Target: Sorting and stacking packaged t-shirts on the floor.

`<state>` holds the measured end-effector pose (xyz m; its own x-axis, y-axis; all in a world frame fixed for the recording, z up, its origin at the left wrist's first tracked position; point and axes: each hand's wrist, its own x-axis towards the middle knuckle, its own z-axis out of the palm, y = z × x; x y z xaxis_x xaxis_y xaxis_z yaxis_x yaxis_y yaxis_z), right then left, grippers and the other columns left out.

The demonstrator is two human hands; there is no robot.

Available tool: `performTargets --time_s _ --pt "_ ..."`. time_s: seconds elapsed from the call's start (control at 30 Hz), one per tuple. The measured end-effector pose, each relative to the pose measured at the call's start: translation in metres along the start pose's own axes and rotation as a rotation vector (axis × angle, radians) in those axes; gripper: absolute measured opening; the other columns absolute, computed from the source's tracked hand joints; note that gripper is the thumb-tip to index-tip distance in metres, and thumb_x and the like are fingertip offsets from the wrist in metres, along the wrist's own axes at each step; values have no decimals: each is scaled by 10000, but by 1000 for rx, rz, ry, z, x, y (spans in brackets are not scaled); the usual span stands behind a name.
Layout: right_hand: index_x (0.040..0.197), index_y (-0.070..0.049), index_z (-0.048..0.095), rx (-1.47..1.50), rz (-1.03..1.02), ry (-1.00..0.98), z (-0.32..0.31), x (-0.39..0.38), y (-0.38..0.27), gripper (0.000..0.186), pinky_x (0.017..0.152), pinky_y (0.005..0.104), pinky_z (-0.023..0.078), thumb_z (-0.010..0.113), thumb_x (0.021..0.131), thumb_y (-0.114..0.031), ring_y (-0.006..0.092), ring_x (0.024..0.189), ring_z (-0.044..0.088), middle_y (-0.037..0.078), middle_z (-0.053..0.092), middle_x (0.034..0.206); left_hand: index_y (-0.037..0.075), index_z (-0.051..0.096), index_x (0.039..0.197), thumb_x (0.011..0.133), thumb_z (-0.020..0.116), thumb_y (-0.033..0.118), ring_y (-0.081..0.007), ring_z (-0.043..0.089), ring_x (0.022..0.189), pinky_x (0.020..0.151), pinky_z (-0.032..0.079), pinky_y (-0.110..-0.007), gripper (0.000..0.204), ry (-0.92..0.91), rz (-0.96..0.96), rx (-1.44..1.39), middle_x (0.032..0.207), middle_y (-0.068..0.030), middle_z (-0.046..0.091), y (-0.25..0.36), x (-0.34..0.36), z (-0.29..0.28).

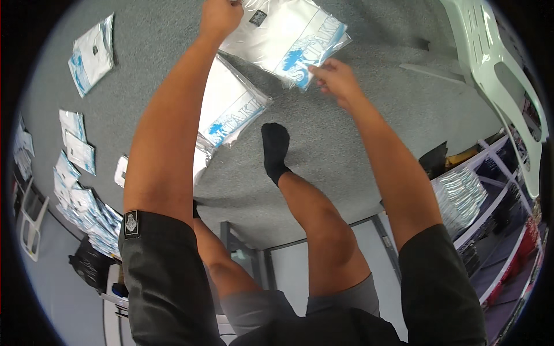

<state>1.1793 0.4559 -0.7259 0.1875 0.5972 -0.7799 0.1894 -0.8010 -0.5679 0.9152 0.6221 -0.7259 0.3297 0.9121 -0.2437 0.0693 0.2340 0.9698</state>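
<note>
In front of me a folded white garment in a clear plastic bag (271, 43), with a blue printed band and a small dark label, is tilted over the grey carpet. My left hand (221, 18) is closed at its left edge, fingers partly cut off by the frame's top. With thumb and fingers my right hand (339, 82) pinches the near right corner. Just below lies a similar bagged garment (229, 106), partly hidden behind my left forearm. Another clear bag's edge (202, 158) shows under that one.
Single bagged garments (92, 55) lie at the far left, and a spread pile of them (86, 202) is nearer. A black plastic bag (92, 259) sits beyond the pile. On the right are a pale green plastic chair (502, 69) and a stack of bagged items (460, 196). My socked foot (276, 144) is mid-floor.
</note>
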Motion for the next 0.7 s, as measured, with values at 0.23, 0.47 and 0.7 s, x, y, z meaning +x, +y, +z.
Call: performTargets --time_s 0.23,0.47,0.7 --pt "1095 29 555 234 124 152 62 -15 17 425 440 252 415 775 808 -195 107 542 562 62 644 772 68 631 1175 848 524 -1 -314 641 1057 899 509 -381 351 184 -102 801 1147 -159 667 -36 53 21" --pt "1229 29 495 175 163 77 43 -5 22 559 493 256 502 762 821 -245 143 579 638 93 698 842 82 563 1277 844 529 9 -346 595 1123 949 479 -411 440 262 251 951 1245 -168 605 -48 21 33" --pt "1356 -62 479 -321 208 60 40 -33 28 733 496 276 482 721 811 -489 155 691 636 88 658 909 -43 498 1264 884 545 176 -405 496 1184 1036 365 -463 441 358 -129 435 1232 -265 546 -86 -225 9"
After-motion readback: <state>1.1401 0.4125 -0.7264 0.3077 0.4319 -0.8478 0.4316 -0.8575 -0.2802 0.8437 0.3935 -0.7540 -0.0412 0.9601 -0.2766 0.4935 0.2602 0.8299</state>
